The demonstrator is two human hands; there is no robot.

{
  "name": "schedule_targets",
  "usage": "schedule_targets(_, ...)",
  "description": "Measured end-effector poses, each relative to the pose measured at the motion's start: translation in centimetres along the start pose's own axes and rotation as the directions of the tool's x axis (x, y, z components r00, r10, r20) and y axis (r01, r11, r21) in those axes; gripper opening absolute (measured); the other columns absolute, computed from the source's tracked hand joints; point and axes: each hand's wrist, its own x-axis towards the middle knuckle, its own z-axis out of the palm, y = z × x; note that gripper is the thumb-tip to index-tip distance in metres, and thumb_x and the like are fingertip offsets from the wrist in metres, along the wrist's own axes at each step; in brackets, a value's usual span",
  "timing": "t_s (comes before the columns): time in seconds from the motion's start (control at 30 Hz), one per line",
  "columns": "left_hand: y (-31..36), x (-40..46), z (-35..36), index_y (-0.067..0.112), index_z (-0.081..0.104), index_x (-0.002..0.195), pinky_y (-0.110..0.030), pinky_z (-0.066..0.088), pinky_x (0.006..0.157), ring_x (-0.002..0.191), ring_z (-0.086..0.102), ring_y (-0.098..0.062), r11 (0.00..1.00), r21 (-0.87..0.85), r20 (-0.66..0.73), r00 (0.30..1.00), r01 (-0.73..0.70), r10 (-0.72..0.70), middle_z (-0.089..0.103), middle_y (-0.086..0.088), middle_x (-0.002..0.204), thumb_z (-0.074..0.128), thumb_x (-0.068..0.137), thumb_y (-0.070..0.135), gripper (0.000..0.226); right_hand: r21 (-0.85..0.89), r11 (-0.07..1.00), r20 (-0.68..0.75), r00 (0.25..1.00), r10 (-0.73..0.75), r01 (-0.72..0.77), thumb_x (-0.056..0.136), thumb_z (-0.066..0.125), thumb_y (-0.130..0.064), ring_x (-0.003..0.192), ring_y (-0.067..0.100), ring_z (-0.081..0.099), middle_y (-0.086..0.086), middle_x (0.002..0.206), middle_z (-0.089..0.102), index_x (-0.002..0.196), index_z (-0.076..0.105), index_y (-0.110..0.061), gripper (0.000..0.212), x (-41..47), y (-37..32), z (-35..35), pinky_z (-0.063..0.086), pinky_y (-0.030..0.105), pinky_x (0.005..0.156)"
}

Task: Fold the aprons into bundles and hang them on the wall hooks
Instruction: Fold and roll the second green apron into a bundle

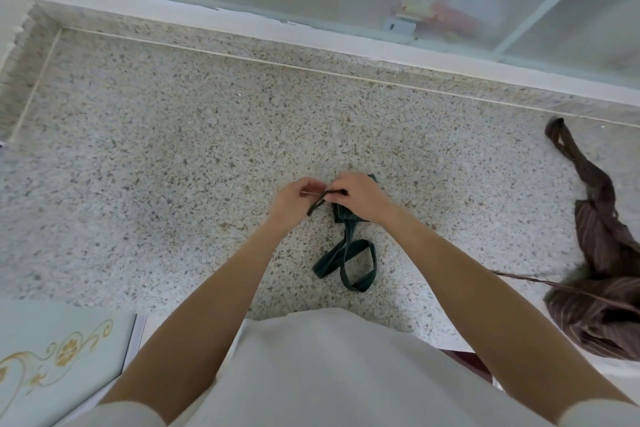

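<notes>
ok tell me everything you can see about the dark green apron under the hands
The dark green apron is a small striped cloth bundle on the speckled stone counter, mostly hidden under the right hand. A flat strap runs from it toward the person and lies in a loose loop on the counter. Both hands pinch a thin tie at the bundle's top, the left hand holding its free end.

the bench (173, 156) is pale grey stone with brown and beige speckles. the folded apron (343, 215) and its strap (349, 263) are dark green with thin lighter stripes. the second apron (602, 305) is brown with pale thin stripes. the cabinet door (59, 354) is light blue with golden flower ornament.
</notes>
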Motion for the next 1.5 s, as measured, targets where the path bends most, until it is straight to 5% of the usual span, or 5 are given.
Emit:
schedule_targets(0.27, -0.4, 0.4, 0.8, 0.009, 0.069, 0.099, -0.009, 0.038, 0.062, 0.082, 0.059, -0.011, 0.987, 0.117, 0.080, 0.991, -0.111, 0.102, 0.069, -0.004, 0.091, 0.062, 0.080, 0.002, 0.022, 0.183, 0.982, 0.136, 0.990, 0.027, -0.051, 0.082, 0.070, -0.014, 0.071, 0.005, 0.055, 0.004, 0.083, 0.069, 0.088, 0.073, -0.009, 0.008, 0.0, -0.2, -1.9, 0.041, 0.016, 0.072)
schedule_targets(0.6, -1.0, 0.4, 0.7, 0.021, 0.060, 0.095, -0.029, 0.049, 0.083, 0.083, 0.066, -0.014, 0.998, -0.032, 0.092, 0.995, -0.045, 0.048, 0.068, 0.003, 0.084, 0.052, 0.091, 0.018, 0.010, -0.363, 0.923, -0.163, 0.967, -0.197, 0.127, 0.079, 0.059, 0.004, 0.084, 0.027, 0.058, 0.013, 0.094, 0.059, 0.098, 0.058, -0.004, 0.021, -0.1, -0.6, 1.6, 0.049, 0.034, 0.061)
schedule_targets(1.03, -1.2, 0.4, -0.6, 0.010, 0.062, 0.110, -0.013, 0.050, 0.073, 0.067, 0.065, -0.001, 0.985, -0.170, 0.217, 0.973, -0.038, 0.075, 0.068, -0.004, 0.079, 0.054, 0.089, -0.003, 0.026, -0.523, 0.832, -0.310, 0.868, -0.386, 0.184, 0.057, 0.082, 0.000, 0.069, 0.018, 0.062, 0.007, 0.082, 0.060, 0.092, 0.052, -0.009, 0.047, -1.0, 0.3, 2.7, 0.039, 0.020, 0.041)
schedule_targets(1.27, -1.5, 1.3, -0.9, 0.020, 0.067, 0.092, -0.024, 0.049, 0.080, 0.080, 0.063, -0.010, 0.991, 0.078, 0.159, 0.983, -0.107, 0.094, 0.071, -0.002, 0.089, 0.069, 0.083, 0.017, 0.010, -0.239, 0.958, -0.431, 0.867, -0.251, 0.158, 0.081, 0.068, -0.012, 0.067, 0.022, 0.065, 0.004, 0.077, 0.067, 0.086, 0.070, -0.011, 0.006, -0.8, 1.2, 3.3, 0.051, 0.028, 0.050)
schedule_targets(1.5, -2.1, 1.2, -0.7, 0.018, 0.067, 0.096, -0.026, 0.047, 0.071, 0.082, 0.061, -0.014, 0.866, 0.489, 0.093, 0.994, -0.102, 0.065, 0.067, 0.004, 0.088, 0.065, 0.086, 0.032, 0.017, 0.378, 0.916, -0.456, 0.834, 0.309, -0.133, 0.082, 0.071, -0.019, 0.075, 0.001, 0.060, -0.008, 0.086, 0.071, 0.094, 0.072, -0.020, 0.012, -2.1, 0.4, 2.8, 0.050, 0.015, 0.075)
